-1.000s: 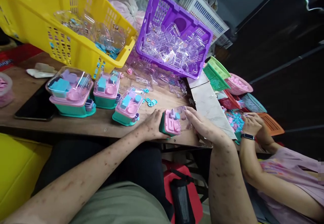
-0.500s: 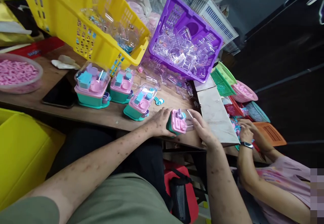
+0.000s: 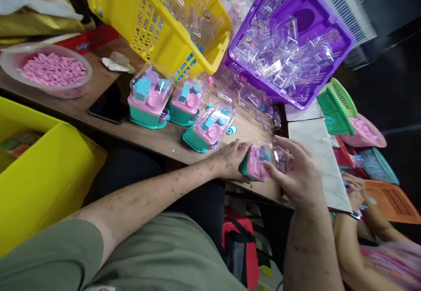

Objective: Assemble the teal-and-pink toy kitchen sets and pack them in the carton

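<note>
My left hand point(image 3: 234, 160) is wrapped round the teal base of a small pink-and-teal toy box point(image 3: 257, 165), tilted on its side at the table's front edge. My right hand point(image 3: 301, 175) grips a clear plastic cover point(image 3: 282, 158) against the toy's pink top, its thumb across that top. Whether the cover is fully seated I cannot tell. To the left stand three similar covered toys: the nearest toy point(image 3: 210, 129), a middle toy point(image 3: 187, 102) and a left toy point(image 3: 149, 100). Small blue round pieces point(image 3: 232, 129) lie by the nearest one.
A yellow basket point(image 3: 184, 47) and a purple basket point(image 3: 263, 83) with clear covers stand behind. Left are a tub point(image 3: 79, 80) of pink pieces and a black phone point(image 3: 108, 104). Right, a white cardboard sheet point(image 3: 312, 150) borders a co-worker's hands point(image 3: 355, 190) and coloured baskets.
The view has swung, so everything sits further right. My right thumb has come over the toy's pink top, and the cover looks closer to it. My left hand keeps its hold.
</note>
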The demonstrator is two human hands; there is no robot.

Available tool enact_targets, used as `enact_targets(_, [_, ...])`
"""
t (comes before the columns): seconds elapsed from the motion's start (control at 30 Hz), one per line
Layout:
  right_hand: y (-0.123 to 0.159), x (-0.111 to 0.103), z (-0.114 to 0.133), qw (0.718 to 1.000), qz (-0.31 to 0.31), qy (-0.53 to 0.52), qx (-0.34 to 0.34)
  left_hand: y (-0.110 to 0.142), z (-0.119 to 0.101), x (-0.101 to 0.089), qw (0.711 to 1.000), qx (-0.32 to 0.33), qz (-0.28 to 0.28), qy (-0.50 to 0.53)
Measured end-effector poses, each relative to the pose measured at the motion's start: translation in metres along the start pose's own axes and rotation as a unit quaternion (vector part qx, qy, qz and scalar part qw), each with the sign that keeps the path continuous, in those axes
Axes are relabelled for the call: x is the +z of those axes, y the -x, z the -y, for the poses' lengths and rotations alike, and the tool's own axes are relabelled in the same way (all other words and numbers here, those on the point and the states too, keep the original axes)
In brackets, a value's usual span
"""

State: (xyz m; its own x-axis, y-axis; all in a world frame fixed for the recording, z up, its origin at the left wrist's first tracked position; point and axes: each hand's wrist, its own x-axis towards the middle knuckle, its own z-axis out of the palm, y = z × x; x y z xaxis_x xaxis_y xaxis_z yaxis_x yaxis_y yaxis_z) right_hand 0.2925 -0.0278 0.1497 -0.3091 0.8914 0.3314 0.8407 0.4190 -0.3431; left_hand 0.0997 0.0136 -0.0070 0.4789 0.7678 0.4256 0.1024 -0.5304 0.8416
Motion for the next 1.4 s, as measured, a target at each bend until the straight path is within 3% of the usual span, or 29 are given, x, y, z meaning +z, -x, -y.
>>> enact_targets(0.13, [-0.009,0.004,0.012,0.995,0.037,0.090,-0.004,0.002,0.000,0.002,1.000,-0.012,-0.017,0.000])
enact_targets(0.5, [0.003,0.017,0.021,0.991,-0.018,0.132,-0.013,0.003,-0.001,0.001,1.000,-0.015,-0.010,-0.016])
enact_targets(0.83, [-0.008,0.007,0.023,0.991,0.043,0.128,-0.020,0.002,-0.004,0.002,0.998,0.001,-0.013,-0.055])
enact_targets(1.2, [-0.017,0.009,0.023,0.992,0.047,0.110,-0.035,0.002,-0.004,0.001,0.997,0.001,-0.011,-0.077])
enact_targets(1.4, [-0.019,0.011,0.029,0.992,0.048,0.112,-0.030,0.002,-0.009,-0.004,0.995,-0.031,0.009,-0.094])
